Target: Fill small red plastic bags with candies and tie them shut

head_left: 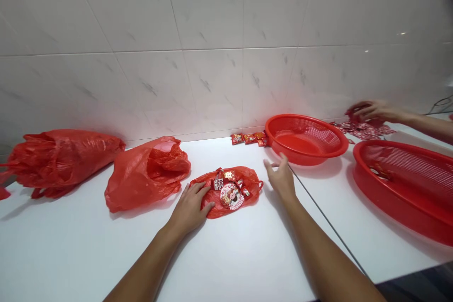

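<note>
A small red plastic bag lies flat on the white table, with a round sticker and several small wrapped sweets on or in it. My left hand rests on the bag's left edge, fingers spread and flat. My right hand hovers just right of the bag, fingers apart, holding nothing, close to the near rim of a round red basket.
Two bunched red plastic bags lie at the left. Small red packets sit by the wall. A larger red basket stands at the right. Another person's hand touches red packets at the far right.
</note>
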A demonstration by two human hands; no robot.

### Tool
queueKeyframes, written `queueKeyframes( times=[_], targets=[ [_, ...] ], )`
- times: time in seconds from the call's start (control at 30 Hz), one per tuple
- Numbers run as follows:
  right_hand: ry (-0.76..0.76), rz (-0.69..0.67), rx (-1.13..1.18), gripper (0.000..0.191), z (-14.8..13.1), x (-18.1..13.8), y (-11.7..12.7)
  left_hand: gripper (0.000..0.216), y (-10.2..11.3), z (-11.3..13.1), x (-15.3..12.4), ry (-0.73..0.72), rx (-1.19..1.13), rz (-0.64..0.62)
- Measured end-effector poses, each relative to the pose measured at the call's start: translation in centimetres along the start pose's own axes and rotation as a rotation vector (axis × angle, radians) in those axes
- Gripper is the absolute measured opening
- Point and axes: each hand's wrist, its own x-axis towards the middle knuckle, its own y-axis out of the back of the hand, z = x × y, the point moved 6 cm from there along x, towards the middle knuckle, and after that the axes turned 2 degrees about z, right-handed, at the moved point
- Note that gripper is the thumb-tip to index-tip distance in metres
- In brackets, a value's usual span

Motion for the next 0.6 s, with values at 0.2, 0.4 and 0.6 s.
queueKeyframes(
  times=[0.2, 0.4, 0.6],
  targets=[
    [0.25, -0.343, -0.222, 0.055, -1.6, -2.4, -2.7, 0.041, 0.9, -0.1, 0.1, -0.018, 0.005, 0.13],
    [0.282, -0.246, -0.133, 0.015, -1.6, -1.1, -1.6, 0.037, 2.0, -1.3, 0.2, 0.1, 0.199, 0.233],
    [0.316, -0.102, 0.209, 0.031, -2.0, -1.5, -1.1, 0.04, 1.4, -2.2, 0.1, 0.225, 0.125, 0.134]
  ],
)
